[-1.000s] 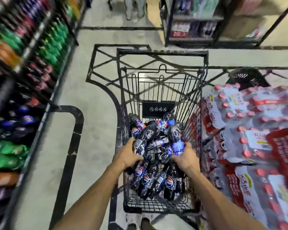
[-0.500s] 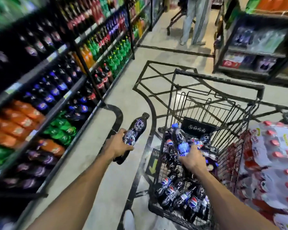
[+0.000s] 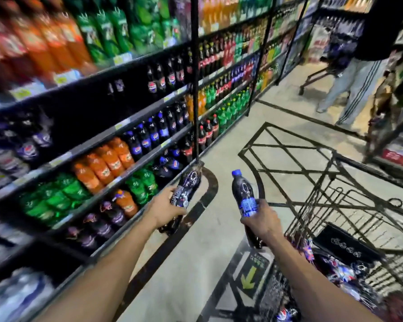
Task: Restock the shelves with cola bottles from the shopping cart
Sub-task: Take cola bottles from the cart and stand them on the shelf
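- The person's two bare forearms reach forward from the bottom edge, over the floor [image 3: 230, 140] between the shelves [image 3: 91, 142] on the left and the shopping cart [image 3: 368, 168] on the right.
- The left hand [image 3: 164, 206] stretches toward the lower shelves with its back turned up. The right hand [image 3: 262, 220] is raised just beside the cart's near corner.
- The dark-labelled cola bottle [image 3: 186, 188] lies tilted, its top pointing up and away toward the shelves. The blue-capped cola bottle [image 3: 242, 191] stands almost upright.
- The nearer shelves are blurred and their labels cannot be read.
- The tilted bottle's cap merges with the foot of a black post [image 3: 194, 89] and cannot be made out.
- The cart is cut off at the right and bottom edges, and the loose cola bottles [image 3: 340, 273] inside it are smeared.
- A person [image 3: 356, 89] in striped trousers up the aisle is cut off above the waist.
- The left hand's fingers curl round the middle of the dark-labelled bottle.
- The right hand's fingers wrap round the blue-capped bottle's lower half, covering part of its blue label.
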